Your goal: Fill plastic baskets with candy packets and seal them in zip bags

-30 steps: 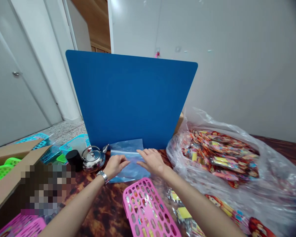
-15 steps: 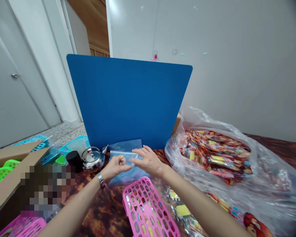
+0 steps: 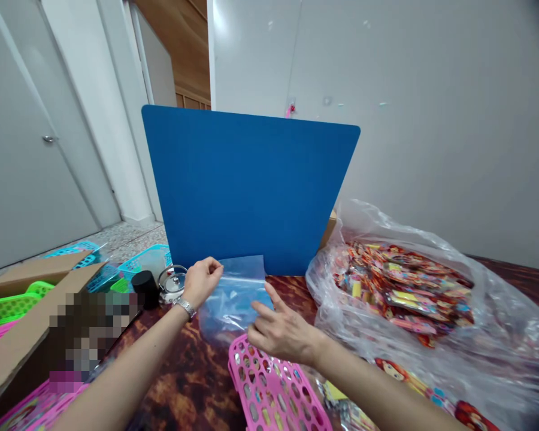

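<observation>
A clear plastic bag (image 3: 233, 299) with a bluish look lies flat on the table, its top edge near the blue board. My left hand (image 3: 202, 280), wearing a metal watch, pinches the bag at its upper left. My right hand (image 3: 282, 329) is over the bag's lower right, index finger stretched out and the other fingers loosely bent, holding nothing. Just below it is a pink plastic basket (image 3: 273, 377) with oval holes; small colourful packs show through them. My right wrist passes over part of the basket's far end. A shiny kettle (image 3: 175, 281) is partly hidden behind my left hand.
A blue board (image 3: 251, 185) stands upright at the back. On the right, a large clear sack (image 3: 341, 287) holds many printed packets (image 3: 399, 281). At left are a cardboard box (image 3: 31, 335) with green baskets (image 3: 13, 306), a black cylinder (image 3: 145, 288) and blue baskets (image 3: 148, 261).
My left hand has risen to the bag's upper left edge. My right hand has come down and right, away from the left. The bag now lies more open to view.
</observation>
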### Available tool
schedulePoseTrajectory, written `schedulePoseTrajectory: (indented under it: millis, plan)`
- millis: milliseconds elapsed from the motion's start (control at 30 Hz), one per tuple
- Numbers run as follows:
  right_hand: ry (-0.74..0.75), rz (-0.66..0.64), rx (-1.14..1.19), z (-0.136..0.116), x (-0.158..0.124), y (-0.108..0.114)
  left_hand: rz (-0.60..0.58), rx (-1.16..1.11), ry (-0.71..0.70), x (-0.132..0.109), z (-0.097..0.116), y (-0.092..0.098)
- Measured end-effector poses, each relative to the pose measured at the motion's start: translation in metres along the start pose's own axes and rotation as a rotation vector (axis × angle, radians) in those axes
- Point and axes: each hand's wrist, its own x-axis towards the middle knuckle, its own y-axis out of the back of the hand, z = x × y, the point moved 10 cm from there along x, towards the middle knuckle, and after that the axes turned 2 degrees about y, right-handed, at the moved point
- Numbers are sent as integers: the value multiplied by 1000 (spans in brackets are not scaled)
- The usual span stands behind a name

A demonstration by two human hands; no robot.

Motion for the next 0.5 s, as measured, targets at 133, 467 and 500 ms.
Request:
schedulePoseTrajectory:
  millis: [133,467,500]
  plan:
    - [-48,-168,42,0,-1,-17,-54,71,-183,-9,40,8]
    - [-227,-272,302,-5,-13,-45,-618,286,-481,-124,41,-55]
    - [-243,-246,310,-5,-13,-42,-590,283,-457,-125,37,-54]
